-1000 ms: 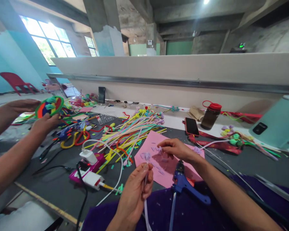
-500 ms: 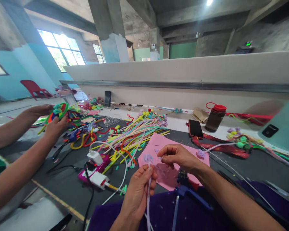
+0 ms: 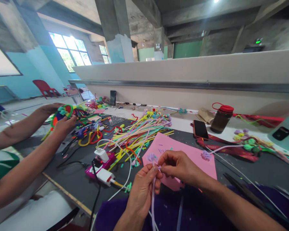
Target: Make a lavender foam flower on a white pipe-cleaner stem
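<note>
A lavender pipe-cleaner flower (image 3: 151, 157) stands up from my left hand (image 3: 144, 186), its pale stem (image 3: 153, 205) pinched between thumb and fingers and trailing down toward me. My right hand (image 3: 179, 165) is closed in a pinch at the stem just under the flower head, touching my left fingertips. A small lavender bit (image 3: 159, 167) shows between the right thumb and finger. Beneath both hands lies a pink sheet (image 3: 202, 147) with small lavender scraps on it. Another lavender flower (image 3: 205, 155) rests at the sheet's right edge.
A heap of colourful pipe-cleaner stems (image 3: 135, 136) lies behind. Left are a magenta power strip (image 3: 108, 162) and cables. Back right are a phone (image 3: 200, 129) and brown bottle (image 3: 221, 120). Dark scissors (image 3: 243, 192) lie right. A co-worker's hands (image 3: 65, 120) hold pipe-cleaner work at left.
My right hand has come down and toward my left fingertips, meeting the stem below the flower. The blue tool seen by my right wrist is now mostly hidden. The view has turned slightly left.
</note>
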The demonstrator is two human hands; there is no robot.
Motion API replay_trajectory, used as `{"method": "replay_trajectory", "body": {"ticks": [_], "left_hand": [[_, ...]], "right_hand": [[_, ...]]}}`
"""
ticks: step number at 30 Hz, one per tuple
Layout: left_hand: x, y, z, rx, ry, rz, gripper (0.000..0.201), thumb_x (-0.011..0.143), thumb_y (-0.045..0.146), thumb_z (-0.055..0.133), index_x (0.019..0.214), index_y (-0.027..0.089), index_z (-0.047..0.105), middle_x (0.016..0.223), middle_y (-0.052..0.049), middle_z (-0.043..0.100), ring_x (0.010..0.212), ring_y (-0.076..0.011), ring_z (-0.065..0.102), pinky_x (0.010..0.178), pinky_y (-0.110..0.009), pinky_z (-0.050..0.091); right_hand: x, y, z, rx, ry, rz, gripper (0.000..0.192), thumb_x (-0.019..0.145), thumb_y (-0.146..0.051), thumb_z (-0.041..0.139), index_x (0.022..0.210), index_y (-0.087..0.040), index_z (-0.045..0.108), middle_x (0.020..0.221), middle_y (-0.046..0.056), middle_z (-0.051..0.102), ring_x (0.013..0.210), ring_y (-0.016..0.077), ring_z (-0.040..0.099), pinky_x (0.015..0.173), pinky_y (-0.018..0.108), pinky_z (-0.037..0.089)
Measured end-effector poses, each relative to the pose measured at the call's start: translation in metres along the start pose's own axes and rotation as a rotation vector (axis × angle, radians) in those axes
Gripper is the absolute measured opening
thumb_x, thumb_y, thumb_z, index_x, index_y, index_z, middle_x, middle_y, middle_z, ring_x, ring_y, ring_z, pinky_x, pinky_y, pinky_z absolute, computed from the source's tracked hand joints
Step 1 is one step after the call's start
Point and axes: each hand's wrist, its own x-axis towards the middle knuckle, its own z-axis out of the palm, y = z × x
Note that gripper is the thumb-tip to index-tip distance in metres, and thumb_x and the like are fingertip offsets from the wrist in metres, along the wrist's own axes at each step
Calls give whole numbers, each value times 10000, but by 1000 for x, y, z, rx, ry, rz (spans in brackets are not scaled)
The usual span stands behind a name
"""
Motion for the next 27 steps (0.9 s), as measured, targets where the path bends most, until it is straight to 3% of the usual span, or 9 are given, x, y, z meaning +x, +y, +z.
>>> {"method": "replay_trajectory", "body": {"ticks": [6,11,16,18,21,27], "left_hand": [[-2,1,2,13,0,6,201,750,288,602,658,138,503,521,39,528,351,-17,381,323,-131,292],[-3,-1,1,27,-5,43,195,751,293,596,665,141,509,525,32,535,353,-26,388,329,-143,304],[-2,-2,2,82,-36,64,195,746,295,600,660,139,519,515,30,537,344,-35,400,326,-155,309],[-2,-1,2,53,-29,44,206,739,301,606,649,139,515,510,33,535,340,-33,396,322,-151,302],[-1,0,1,-26,6,-6,214,693,300,654,654,142,515,516,35,550,339,-24,389,318,-140,287],[1,1,-2,-158,40,-81,284,573,314,745,728,132,591,561,26,577,413,-39,475,360,-137,332]], "right_hand": [[-2,0,4,-263,77,-83,118,735,-96,501,758,-137,610,612,-20,579,552,82,510,518,183,370],[-7,-2,5,-549,100,-231,65,716,-115,552,699,-147,606,653,-8,597,599,96,519,553,197,365],[-14,-6,10,-683,138,-266,152,715,-89,532,831,-158,602,722,6,623,636,112,540,565,209,370],[-15,-7,10,-677,139,-311,201,717,-76,516,878,-159,604,769,19,632,678,121,553,598,219,387],[-13,-11,6,-583,192,-296,177,716,-63,494,805,-157,616,719,15,625,657,120,559,599,222,403],[-11,-17,1,-73,123,24,56,729,-173,548,729,-150,599,586,-17,597,522,100,576,460,176,425]]}}
